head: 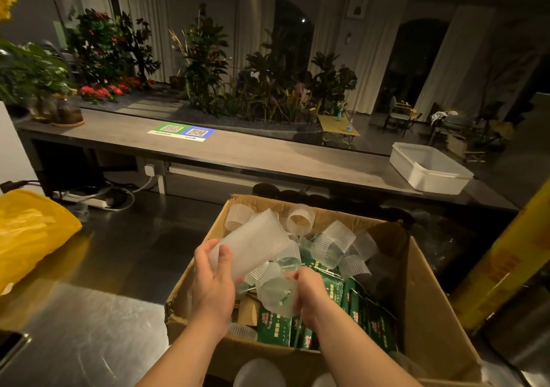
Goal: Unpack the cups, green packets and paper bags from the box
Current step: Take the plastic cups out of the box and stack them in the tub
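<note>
Over the open cardboard box [425,312] on the steel desk [89,327], the left grip [212,279] curls round a frosted stack of cups [253,246], held above the box's left side. The right grip [309,291] pinches 1 more cup [275,293] just beside it, low over the green packets [275,327] packed upright along the near side. Loose ribbed cups [333,246] lie tumbled across the far half, partly covering the packets. Something of brown paper [247,309] shows beneath the left grip, mostly hidden. Left of the box sits a yellow plastic bag [29,231]. Beyond, a long desk [268,154] carries a white tub [428,169] and a QR-code sign [181,133], with plants [268,82] behind.
</note>
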